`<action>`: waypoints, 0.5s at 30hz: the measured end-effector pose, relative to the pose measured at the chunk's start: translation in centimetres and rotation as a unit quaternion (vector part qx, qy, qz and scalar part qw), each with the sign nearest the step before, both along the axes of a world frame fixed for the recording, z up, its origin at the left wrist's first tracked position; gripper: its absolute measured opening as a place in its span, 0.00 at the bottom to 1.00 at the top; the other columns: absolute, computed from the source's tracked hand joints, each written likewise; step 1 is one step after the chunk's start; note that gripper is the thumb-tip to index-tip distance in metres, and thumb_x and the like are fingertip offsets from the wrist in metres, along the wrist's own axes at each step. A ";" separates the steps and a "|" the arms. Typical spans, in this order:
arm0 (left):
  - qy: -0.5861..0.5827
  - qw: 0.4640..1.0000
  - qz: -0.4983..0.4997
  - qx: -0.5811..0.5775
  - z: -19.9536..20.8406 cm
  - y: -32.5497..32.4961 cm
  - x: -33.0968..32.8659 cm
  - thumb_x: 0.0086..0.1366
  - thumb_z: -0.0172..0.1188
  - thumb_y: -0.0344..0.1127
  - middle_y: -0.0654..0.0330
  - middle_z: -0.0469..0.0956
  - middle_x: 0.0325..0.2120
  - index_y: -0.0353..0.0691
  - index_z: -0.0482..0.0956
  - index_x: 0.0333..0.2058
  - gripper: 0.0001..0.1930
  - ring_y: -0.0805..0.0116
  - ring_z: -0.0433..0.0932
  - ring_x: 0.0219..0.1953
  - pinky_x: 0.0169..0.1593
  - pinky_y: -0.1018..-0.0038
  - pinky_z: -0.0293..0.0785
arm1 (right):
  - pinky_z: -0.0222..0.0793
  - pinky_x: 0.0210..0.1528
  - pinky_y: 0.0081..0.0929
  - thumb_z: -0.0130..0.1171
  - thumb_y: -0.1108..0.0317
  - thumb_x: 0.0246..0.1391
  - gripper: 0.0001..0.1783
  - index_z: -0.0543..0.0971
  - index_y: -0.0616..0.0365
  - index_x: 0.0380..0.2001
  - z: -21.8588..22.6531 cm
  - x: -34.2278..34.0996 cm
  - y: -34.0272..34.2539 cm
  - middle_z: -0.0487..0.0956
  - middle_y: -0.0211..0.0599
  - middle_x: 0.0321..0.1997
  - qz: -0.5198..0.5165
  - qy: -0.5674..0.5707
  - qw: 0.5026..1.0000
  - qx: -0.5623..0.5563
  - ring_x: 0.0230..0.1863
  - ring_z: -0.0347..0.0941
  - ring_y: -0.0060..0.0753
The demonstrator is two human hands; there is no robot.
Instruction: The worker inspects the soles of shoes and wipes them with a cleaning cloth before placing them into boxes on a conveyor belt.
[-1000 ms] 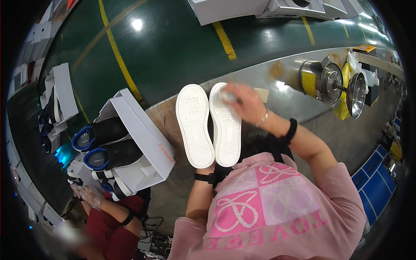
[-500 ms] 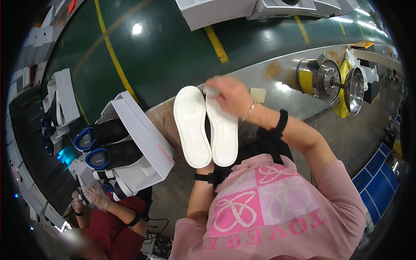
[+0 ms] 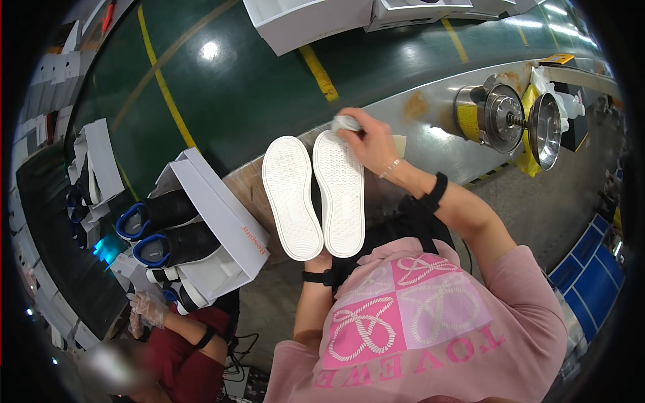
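A pair of shoes with white soles turned up is held side by side in front of me, the left sole [image 3: 293, 198] and the right sole [image 3: 340, 195] nearly touching at the heels. My left hand [image 3: 323, 260] grips the shoes from beneath at the near end, its fingers mostly hidden behind the soles. In my right hand [image 3: 376, 142] is a small wadded white cloth [image 3: 346, 123], pinched against the far toe edge of the right sole. Whether the cloth is fabric or paper I cannot make out.
At left an open white shoebox [image 3: 222, 208] holds black shoes [image 3: 171, 209] with blue linings. A metal pump dispenser [image 3: 480, 117] stands on the metal ledge [image 3: 430, 111]. White boxes [image 3: 309, 23] lie on the green belt [image 3: 242, 80]. A co-worker's gloved hand [image 3: 148, 307] is at lower left.
My right hand with the white cloth has moved right and slightly up, round the right sole's toe. The soles have shifted slightly left. The co-worker's hands have moved a little.
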State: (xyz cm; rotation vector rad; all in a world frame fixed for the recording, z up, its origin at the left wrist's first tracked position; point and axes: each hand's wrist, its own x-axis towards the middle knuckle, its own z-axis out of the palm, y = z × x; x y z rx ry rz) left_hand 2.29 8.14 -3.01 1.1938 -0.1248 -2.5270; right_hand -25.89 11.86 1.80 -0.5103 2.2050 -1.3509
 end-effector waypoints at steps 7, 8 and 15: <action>-0.021 0.999 0.003 0.047 0.3 -0.1 -0.5 0.72 0.46 0.59 0.49 0.68 0.64 0.36 0.63 0.66 0.35 0.50 0.71 0.62 0.63 0.55 0.72 | 0.77 0.42 0.33 0.68 0.79 0.44 0.21 0.80 0.56 0.44 4.2 5.7 7.6 0.82 0.45 0.44 0.162 0.141 0.967 -0.137 0.41 0.80 0.47; -0.037 0.999 -0.003 0.032 0.7 -0.2 -1.0 0.72 0.47 0.60 0.49 0.68 0.64 0.36 0.63 0.66 0.37 0.50 0.71 0.62 0.64 0.55 0.71 | 0.77 0.45 0.33 0.68 0.81 0.40 0.22 0.81 0.54 0.43 5.4 6.1 8.0 0.82 0.44 0.45 0.222 0.112 0.953 -0.171 0.42 0.80 0.45; 0.097 0.994 0.040 0.041 1.7 -0.4 -1.6 0.74 0.46 0.58 0.48 0.70 0.62 0.33 0.66 0.64 0.34 0.51 0.73 0.60 0.61 0.57 0.74 | 0.77 0.46 0.36 0.66 0.77 0.51 0.17 0.80 0.57 0.46 0.8 2.5 4.5 0.82 0.46 0.46 0.005 0.022 0.999 -0.045 0.43 0.80 0.47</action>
